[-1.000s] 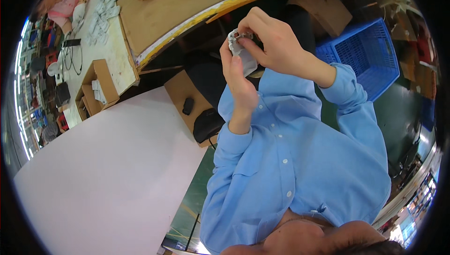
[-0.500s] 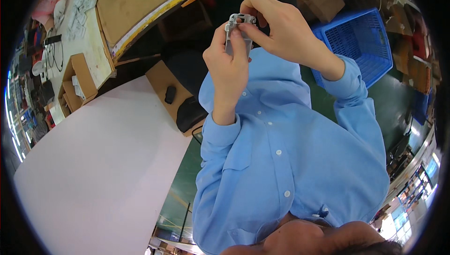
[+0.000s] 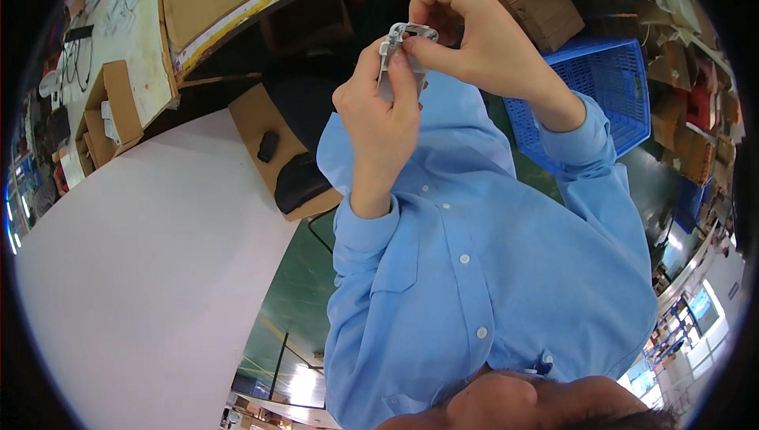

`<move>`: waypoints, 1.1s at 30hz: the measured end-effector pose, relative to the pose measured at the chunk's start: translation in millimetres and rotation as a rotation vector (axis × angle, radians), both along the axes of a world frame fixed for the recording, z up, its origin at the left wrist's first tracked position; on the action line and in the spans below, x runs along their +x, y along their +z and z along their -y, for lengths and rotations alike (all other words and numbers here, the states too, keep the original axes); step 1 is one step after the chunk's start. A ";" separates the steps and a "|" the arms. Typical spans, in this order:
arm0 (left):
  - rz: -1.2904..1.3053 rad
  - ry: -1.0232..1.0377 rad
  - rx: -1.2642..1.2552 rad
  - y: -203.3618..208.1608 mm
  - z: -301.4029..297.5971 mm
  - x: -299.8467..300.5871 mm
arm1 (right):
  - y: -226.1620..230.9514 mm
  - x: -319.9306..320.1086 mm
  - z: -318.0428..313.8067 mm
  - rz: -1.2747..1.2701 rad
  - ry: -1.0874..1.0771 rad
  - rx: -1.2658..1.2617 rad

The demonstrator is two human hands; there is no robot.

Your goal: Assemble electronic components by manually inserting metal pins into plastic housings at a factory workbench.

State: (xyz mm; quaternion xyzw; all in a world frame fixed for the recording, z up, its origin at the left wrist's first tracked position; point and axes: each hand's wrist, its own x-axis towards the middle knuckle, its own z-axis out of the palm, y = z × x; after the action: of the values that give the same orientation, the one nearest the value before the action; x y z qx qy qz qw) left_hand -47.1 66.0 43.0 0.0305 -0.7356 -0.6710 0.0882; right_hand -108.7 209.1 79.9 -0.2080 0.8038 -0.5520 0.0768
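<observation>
A small grey-white plastic housing point(image 3: 385, 86) with a cut-out frame at its top end is held up in front of my body. My left hand point(image 3: 381, 126) is closed around its lower part, the thumb lying along its face. At the upper end, my right hand point(image 3: 482, 43) presses its thumb tip onto the piece near the frame's opening. The right index finger arches above the frame, and the other right fingers are curled and partly hidden behind. Whether a smaller part sits under the right thumb cannot be made out.
A blue plastic crate point(image 3: 581, 102) stands on the floor at the right, beside my right forearm. Ahead runs a workbench edge point(image 3: 261, 19) with yellow trim. To the left are a large white panel point(image 3: 150, 256), a cardboard piece point(image 3: 253, 122) bearing black objects, and an opened carton point(image 3: 111, 114).
My right index finger has lifted a little off the frame, while its thumb stays on the housing. My left hand keeps its hold. The surroundings have shifted slightly in view.
</observation>
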 end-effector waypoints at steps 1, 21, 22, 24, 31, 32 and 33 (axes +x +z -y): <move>0.016 -0.014 0.027 1.7 0.9 0.1 | 0.3 -1.2 0.6 0.004 0.003 0.004; 0.016 -0.040 -0.004 9.2 16.6 -4.4 | 22.5 -6.8 5.1 -0.069 0.022 0.060; 0.022 -0.035 -0.004 7.9 18.0 -5.0 | 34.1 -13.7 7.0 -0.063 0.027 0.060; 0.032 -0.040 0.028 6.7 18.7 -7.5 | 64.0 -25.9 9.4 0.384 0.125 0.275; 0.042 -0.044 0.075 6.2 21.3 -15.8 | 25.6 -23.5 9.8 -0.005 0.085 0.178; 0.048 -0.039 0.071 7.0 22.8 -16.3 | 26.7 -23.7 11.8 0.004 0.087 0.199; 0.050 -0.038 0.068 7.2 24.4 -17.8 | 26.6 -25.0 13.8 0.009 0.086 0.221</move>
State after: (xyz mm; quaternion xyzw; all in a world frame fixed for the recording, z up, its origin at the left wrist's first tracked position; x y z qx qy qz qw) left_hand -64.8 41.6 50.1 0.0363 -0.7148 -0.6961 0.0561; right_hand -133.7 195.3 106.5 -0.2302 0.8498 -0.4571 0.1266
